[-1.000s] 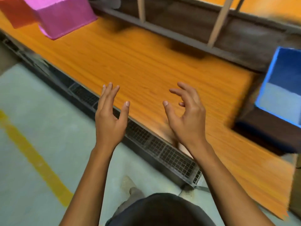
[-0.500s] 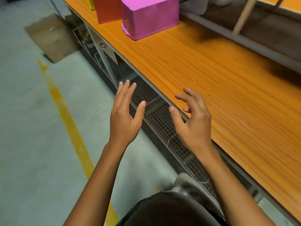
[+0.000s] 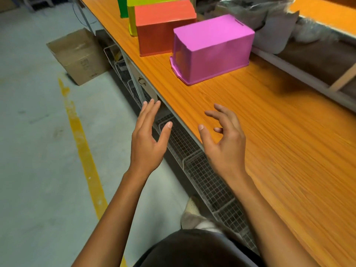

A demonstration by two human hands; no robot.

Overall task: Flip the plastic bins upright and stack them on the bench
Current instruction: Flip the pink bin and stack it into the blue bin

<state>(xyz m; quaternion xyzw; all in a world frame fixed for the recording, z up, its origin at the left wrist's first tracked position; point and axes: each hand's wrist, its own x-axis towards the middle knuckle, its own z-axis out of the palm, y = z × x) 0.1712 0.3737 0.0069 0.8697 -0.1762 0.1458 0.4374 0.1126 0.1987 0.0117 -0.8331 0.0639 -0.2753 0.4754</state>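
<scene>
now both hands, left and right, spread empty before the upside-down pink bin.

Four upturned plastic bins on the tabletop: one pink bin, one red bin, one yellow bin, one green bin. One cardboard box on the floor. Two bare hands: left hand, right hand.

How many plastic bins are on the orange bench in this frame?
4, all upside down in a row: pink bin nearest the hands, orange bin behind it, then yellow bin, and green bin cut off at the top edge. More may lie beyond the frame.
</scene>
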